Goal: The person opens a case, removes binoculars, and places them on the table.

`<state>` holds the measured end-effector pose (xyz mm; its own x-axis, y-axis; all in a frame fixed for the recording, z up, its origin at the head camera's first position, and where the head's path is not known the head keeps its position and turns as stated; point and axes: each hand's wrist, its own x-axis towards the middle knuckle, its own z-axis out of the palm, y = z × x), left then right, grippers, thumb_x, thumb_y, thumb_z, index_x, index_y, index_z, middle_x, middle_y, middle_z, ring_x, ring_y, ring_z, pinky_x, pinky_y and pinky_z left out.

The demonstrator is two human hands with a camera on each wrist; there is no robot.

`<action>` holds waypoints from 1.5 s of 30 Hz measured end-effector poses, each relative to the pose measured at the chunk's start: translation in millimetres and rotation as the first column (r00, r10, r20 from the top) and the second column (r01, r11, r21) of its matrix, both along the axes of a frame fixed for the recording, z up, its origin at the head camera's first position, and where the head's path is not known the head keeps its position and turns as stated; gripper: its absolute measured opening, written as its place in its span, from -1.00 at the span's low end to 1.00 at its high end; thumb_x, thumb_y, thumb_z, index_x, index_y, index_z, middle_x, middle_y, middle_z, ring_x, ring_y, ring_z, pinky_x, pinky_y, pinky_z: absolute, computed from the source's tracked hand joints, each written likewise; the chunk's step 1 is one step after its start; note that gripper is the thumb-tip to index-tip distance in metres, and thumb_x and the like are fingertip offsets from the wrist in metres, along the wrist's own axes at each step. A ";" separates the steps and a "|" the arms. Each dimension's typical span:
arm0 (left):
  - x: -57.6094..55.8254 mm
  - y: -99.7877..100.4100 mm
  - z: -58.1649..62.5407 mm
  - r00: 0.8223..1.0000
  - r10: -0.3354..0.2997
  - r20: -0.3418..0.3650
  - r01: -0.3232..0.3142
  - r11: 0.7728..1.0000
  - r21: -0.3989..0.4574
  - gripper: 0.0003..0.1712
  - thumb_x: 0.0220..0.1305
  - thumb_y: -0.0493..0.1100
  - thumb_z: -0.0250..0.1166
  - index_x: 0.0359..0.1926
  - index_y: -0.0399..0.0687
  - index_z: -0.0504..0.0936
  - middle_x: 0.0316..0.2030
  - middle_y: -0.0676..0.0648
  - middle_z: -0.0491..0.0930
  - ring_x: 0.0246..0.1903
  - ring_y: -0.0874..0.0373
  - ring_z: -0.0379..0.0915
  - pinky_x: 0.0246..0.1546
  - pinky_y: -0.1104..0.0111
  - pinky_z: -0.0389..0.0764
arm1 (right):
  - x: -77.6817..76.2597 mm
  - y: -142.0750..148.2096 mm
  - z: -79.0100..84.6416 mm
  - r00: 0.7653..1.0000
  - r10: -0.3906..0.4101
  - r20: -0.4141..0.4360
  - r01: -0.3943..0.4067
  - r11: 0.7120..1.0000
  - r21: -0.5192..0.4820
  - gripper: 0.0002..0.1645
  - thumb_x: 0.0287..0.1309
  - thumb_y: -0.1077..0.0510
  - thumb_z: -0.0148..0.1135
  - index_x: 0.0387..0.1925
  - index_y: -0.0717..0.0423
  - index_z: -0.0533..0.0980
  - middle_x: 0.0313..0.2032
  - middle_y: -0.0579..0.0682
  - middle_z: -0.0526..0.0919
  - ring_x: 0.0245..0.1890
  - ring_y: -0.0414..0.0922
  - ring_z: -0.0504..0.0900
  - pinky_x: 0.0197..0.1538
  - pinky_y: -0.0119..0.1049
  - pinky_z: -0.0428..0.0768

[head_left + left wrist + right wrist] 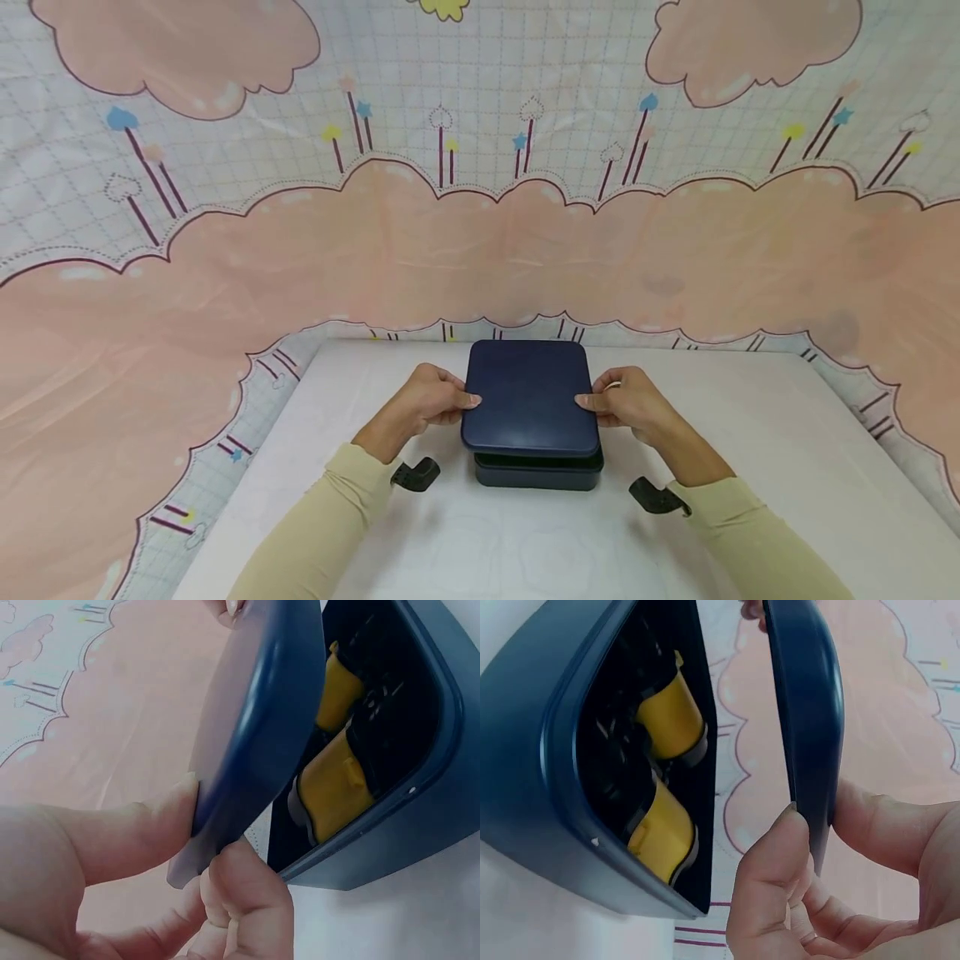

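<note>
From beige sleeves at the frame's bottom, pinching the navy lid at lower centre with left hand and right hand, already off the box (yellow-and-black things inside), with setting down or reseating apparently left.

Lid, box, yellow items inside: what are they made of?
Lid: coated metal or plastic, can't tell which; smooth dark-blue satin finish, with soft highlights along its edge.
Box: looks like the same material and finish; a pale speck on its rim could be chipped paint, hinting at metal.
Yellow items: probably moulded plastic, low sheen, judging by the smooth curved surfaces.
</note>
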<state>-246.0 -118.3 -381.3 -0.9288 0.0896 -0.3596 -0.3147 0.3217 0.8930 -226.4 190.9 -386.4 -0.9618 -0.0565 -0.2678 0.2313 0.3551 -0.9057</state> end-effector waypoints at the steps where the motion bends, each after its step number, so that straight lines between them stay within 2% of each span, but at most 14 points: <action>1: -0.2 -1.3 0.4 1.000 0.006 0.002 -0.006 1.000 0.004 -0.62 0.17 -0.34 0.54 -0.06 -0.36 0.59 -0.33 -0.10 0.65 -0.44 0.17 0.51 -0.44 0.45 0.63 | 0.0 -1.0 0.7 1.000 0.003 -0.003 -0.003 1.000 -0.007 -0.63 0.19 0.24 0.51 -0.15 0.30 0.47 -0.38 -0.01 0.56 -0.49 -0.17 0.58 -0.36 -0.36 0.71; 10: -0.1 -15.0 3.6 0.998 0.048 0.029 -0.049 0.997 0.052 -0.56 0.20 -0.32 0.53 0.05 -0.34 0.59 -0.29 -0.10 0.65 -0.38 0.15 0.51 -0.37 0.43 0.63 | 1.0 -10.4 6.0 1.000 0.002 -0.011 -0.003 0.998 -0.068 -0.64 0.21 0.24 0.48 -0.10 0.31 0.49 -0.36 0.00 0.61 -0.45 -0.16 0.63 -0.31 -0.37 0.73; 18: 2.5 -24.2 6.3 0.996 0.092 0.008 -0.093 0.991 0.099 -0.59 0.17 -0.32 0.54 0.02 -0.32 0.64 -0.27 -0.10 0.67 -0.36 0.14 0.56 -0.33 0.40 0.65 | -0.7 -15.3 5.1 1.000 0.001 -0.025 -0.005 0.991 -0.137 -0.62 0.24 0.29 0.42 0.00 0.42 0.51 -0.29 0.02 0.63 -0.43 -0.17 0.68 -0.23 -0.36 0.77; 28: 4.2 -37.9 7.4 0.991 0.135 -0.020 -0.133 0.987 0.089 -0.61 0.19 -0.30 0.54 0.03 -0.29 0.67 -0.25 -0.09 0.68 -0.35 0.14 0.58 -0.29 0.40 0.66 | -1.7 -28.1 4.8 0.999 0.003 -0.043 -0.010 0.987 -0.162 -0.53 0.26 0.32 0.39 0.13 0.50 0.53 -0.20 0.06 0.71 -0.37 -0.21 0.75 -0.18 -0.34 0.79; 35: 10.9 -43.2 12.3 0.984 0.161 -0.077 -0.156 0.986 0.065 -0.60 0.21 -0.32 0.52 0.06 -0.36 0.69 -0.17 -0.15 0.72 -0.32 0.16 0.60 -0.25 0.40 0.68 | -1.2 -39.8 4.3 0.997 -0.034 -0.063 0.023 0.986 -0.166 -0.59 0.28 0.35 0.37 0.12 0.48 0.57 -0.11 0.18 0.76 -0.34 -0.18 0.79 -0.14 -0.28 0.80; 37: 12.9 -43.7 13.6 0.981 0.170 -0.093 -0.167 0.985 0.043 -0.60 0.22 -0.32 0.51 0.06 -0.36 0.69 -0.11 -0.19 0.72 -0.29 0.16 0.63 -0.19 0.36 0.72 | -0.9 -43.1 4.4 0.996 -0.040 -0.075 0.027 0.987 -0.158 -0.60 0.29 0.35 0.36 0.11 0.47 0.59 -0.08 0.21 0.76 -0.32 -0.18 0.80 -0.11 -0.26 0.80; 40: 15.2 -45.1 14.9 0.977 0.175 -0.118 -0.175 0.985 0.014 -0.59 0.25 -0.31 0.49 0.10 -0.37 0.69 0.01 -0.27 0.72 -0.18 0.11 0.70 0.01 0.23 0.77 | -0.4 -47.8 4.5 0.994 -0.045 -0.099 0.030 0.989 -0.147 -0.62 0.30 0.35 0.35 0.10 0.46 0.60 -0.06 0.24 0.76 -0.29 -0.15 0.81 -0.06 -0.21 0.80; 45: 18.7 -47.0 14.8 0.973 0.167 -0.157 -0.173 0.985 -0.026 -0.56 0.34 -0.31 0.41 0.19 -0.40 0.62 0.14 -0.37 0.66 0.07 -0.12 0.73 0.26 0.05 0.64 | -0.2 -55.1 3.8 0.991 -0.028 -0.133 0.009 0.990 -0.138 -0.60 0.31 0.34 0.35 0.13 0.45 0.60 -0.01 0.27 0.73 -0.22 -0.13 0.81 0.01 -0.17 0.79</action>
